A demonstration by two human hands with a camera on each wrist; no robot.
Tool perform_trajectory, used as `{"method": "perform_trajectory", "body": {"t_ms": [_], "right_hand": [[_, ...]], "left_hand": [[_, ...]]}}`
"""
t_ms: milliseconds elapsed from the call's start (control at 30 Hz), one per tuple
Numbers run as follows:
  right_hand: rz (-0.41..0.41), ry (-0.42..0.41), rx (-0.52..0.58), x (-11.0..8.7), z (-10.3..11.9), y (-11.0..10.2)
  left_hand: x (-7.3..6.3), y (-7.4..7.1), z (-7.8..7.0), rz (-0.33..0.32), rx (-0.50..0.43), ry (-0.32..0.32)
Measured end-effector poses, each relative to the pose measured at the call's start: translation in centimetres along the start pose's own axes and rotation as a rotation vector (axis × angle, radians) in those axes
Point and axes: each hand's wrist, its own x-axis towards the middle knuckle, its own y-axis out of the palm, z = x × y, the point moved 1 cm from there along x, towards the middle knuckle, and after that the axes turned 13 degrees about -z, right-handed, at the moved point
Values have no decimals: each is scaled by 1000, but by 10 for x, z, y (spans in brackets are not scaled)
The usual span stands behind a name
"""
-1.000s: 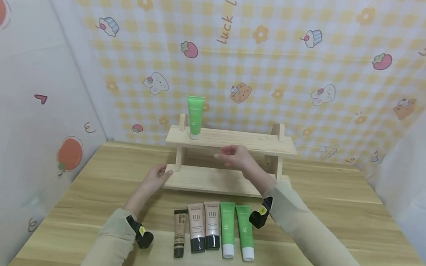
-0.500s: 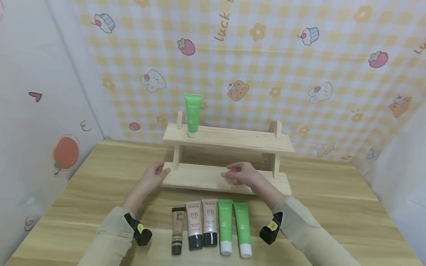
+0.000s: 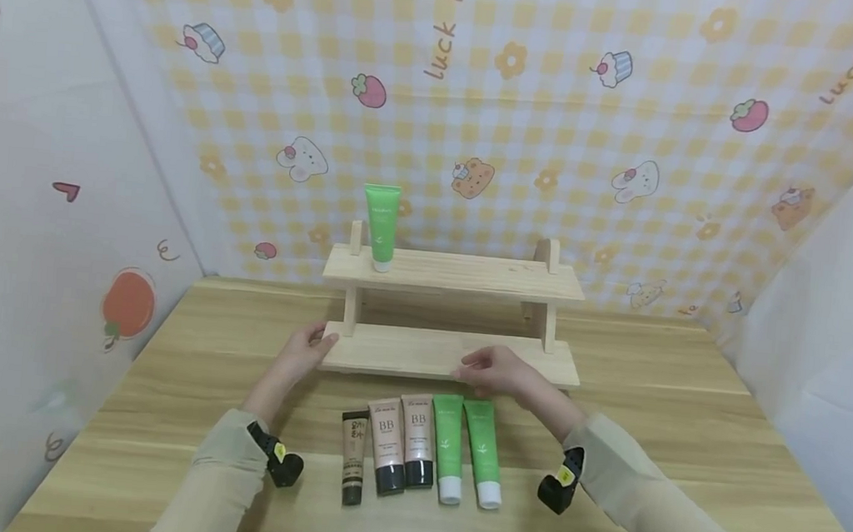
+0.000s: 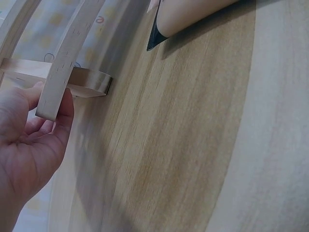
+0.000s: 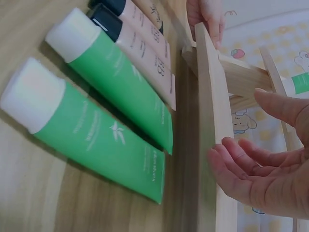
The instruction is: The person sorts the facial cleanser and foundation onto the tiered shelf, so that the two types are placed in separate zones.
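Note:
A two-tier wooden display stand [image 3: 456, 272] stands at the back of the table. My left hand [image 3: 303, 352] grips the left end of its lower board; the left wrist view shows thumb and fingers around the board end [image 4: 58, 82]. My right hand [image 3: 497, 370], fingers loosely bent and holding nothing, is at the lower board's front edge, above the tubes. One green tube [image 3: 381, 225] stands cap-down on the upper board's left. In front lie two green tubes [image 3: 446, 447] with white caps, two pink BB cream tubes [image 3: 387, 442] with black caps and a slim brown tube [image 3: 353, 456].
The wood-grain table [image 3: 647, 425] extends on both sides of the stand. A yellow checked cloth [image 3: 527, 132] hangs behind, and white sheets [image 3: 32, 210] close off the sides.
My right hand has moved down from below the upper board to the lower board's front edge, going slightly right. The left hand keeps its grip on the stand.

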Motion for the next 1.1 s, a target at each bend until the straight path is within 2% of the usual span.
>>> {"method": "perform_trajectory", "body": {"t_ms": [233, 500, 767, 1000, 1100], "right_hand": [[18, 27, -90, -13, -14, -7], [29, 76, -101, -25, -37, -13], [21, 183, -30, -31, -57, 6], [-42, 140, -130, -37, -59, 19], [-51, 137, -139, -38, -57, 21]], "left_hand": [[-2, 0, -1, 13, 0, -3], [-2, 0, -3, 10, -5, -7], [-2, -3, -3, 6, -1, -16], [0, -1, 0, 5, 5, -16], [0, -1, 1, 3, -1, -13]]}}
